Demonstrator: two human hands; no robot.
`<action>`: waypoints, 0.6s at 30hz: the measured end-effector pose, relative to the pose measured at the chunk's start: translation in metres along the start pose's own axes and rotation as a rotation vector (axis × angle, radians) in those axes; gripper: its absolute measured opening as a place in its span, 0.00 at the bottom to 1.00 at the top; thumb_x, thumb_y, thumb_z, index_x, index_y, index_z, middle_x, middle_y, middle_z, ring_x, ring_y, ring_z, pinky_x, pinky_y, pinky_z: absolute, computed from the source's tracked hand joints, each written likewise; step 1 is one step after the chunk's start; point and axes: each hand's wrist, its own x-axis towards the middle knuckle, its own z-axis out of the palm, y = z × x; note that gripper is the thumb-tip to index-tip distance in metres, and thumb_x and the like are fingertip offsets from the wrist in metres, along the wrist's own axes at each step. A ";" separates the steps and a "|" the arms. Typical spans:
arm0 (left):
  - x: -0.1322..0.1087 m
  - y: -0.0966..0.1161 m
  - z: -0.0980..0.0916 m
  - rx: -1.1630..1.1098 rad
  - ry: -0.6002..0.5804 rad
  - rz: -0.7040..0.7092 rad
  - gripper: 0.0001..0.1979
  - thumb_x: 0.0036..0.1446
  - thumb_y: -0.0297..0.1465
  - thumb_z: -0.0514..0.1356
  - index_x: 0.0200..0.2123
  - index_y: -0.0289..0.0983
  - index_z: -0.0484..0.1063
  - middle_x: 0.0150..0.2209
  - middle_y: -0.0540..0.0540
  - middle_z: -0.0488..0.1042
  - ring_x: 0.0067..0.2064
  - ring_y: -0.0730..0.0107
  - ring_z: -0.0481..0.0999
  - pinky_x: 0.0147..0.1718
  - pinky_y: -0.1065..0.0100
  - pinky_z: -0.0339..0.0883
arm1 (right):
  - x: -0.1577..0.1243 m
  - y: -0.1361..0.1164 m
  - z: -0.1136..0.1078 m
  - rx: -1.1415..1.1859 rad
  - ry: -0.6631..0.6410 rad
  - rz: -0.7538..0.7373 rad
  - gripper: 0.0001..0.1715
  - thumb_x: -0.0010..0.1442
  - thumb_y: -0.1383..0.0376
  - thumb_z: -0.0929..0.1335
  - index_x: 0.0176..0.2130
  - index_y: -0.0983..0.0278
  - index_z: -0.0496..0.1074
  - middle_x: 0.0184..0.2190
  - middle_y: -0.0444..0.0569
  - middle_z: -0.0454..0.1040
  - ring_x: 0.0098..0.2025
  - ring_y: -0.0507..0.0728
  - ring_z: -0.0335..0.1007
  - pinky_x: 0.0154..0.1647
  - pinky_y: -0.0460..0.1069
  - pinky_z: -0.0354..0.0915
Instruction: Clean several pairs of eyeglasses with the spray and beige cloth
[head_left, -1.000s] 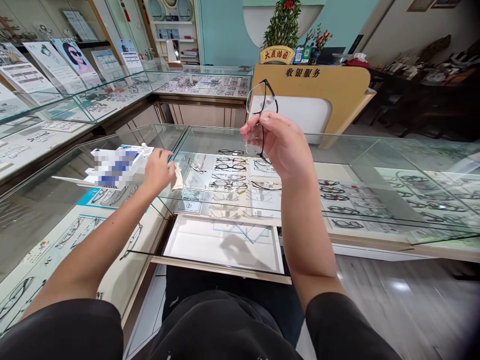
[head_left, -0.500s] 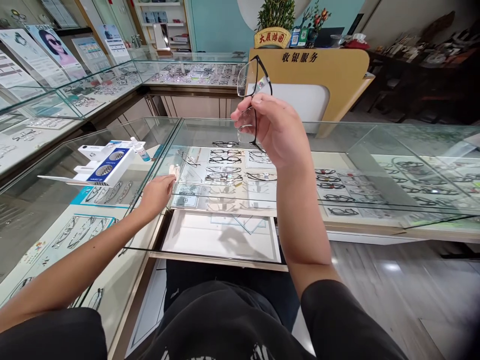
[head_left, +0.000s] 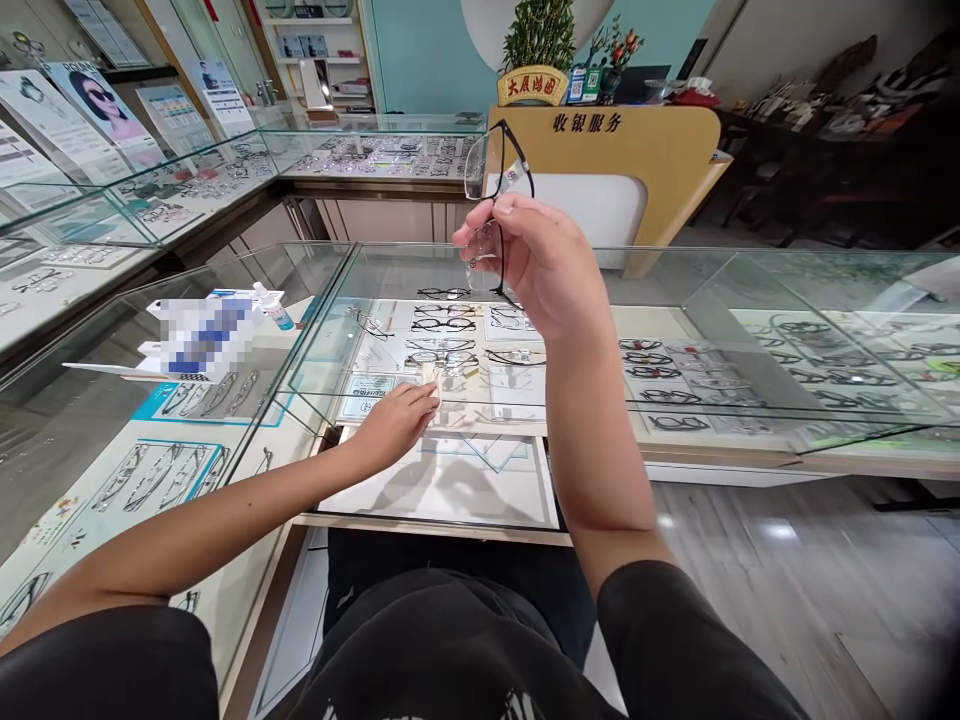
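Raised above the counter, my right hand is closed on a pair of eyeglasses. They have a dark frame, clear lenses and a small tag, and stand turned on end; my fingers cover their middle. Lower and to the left, my left hand pinches a small pale cloth over the glass counter top. The cloth is apart from the eyeglasses. Under the glass below both hands lie rows of eyeglass frames and a printed card.
A pulled-out white drawer is in front of me, below the glass. To the left, a white and blue box and a small bottle stand on the glass. Beyond the counter is a yellow cashier desk with plants.
My left hand has moved right with the cloth, from the counter's left part to over the middle display. My right hand still holds the eyeglasses up; the view has shifted slightly.
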 end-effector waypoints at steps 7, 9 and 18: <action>0.027 0.006 0.010 -0.086 -0.057 -0.052 0.07 0.76 0.33 0.60 0.50 0.41 0.78 0.66 0.34 0.83 0.64 0.46 0.80 0.60 0.45 0.77 | -0.001 -0.003 -0.001 -0.021 0.022 0.015 0.19 0.66 0.44 0.77 0.38 0.54 0.81 0.45 0.49 0.87 0.49 0.62 0.81 0.54 0.56 0.79; 0.032 0.007 0.011 -0.080 -0.076 -0.052 0.07 0.74 0.31 0.61 0.51 0.41 0.77 0.67 0.35 0.82 0.63 0.46 0.80 0.60 0.45 0.77 | -0.001 -0.002 -0.001 -0.004 0.007 0.000 0.17 0.68 0.45 0.77 0.39 0.54 0.81 0.44 0.49 0.87 0.47 0.61 0.81 0.54 0.56 0.79; 0.029 0.029 0.025 -0.225 -0.343 0.160 0.13 0.71 0.27 0.61 0.53 0.42 0.82 0.50 0.40 0.87 0.57 0.52 0.83 0.55 0.56 0.76 | -0.001 -0.004 -0.002 -0.026 0.014 -0.012 0.18 0.70 0.46 0.76 0.38 0.56 0.80 0.43 0.47 0.85 0.46 0.58 0.81 0.50 0.52 0.77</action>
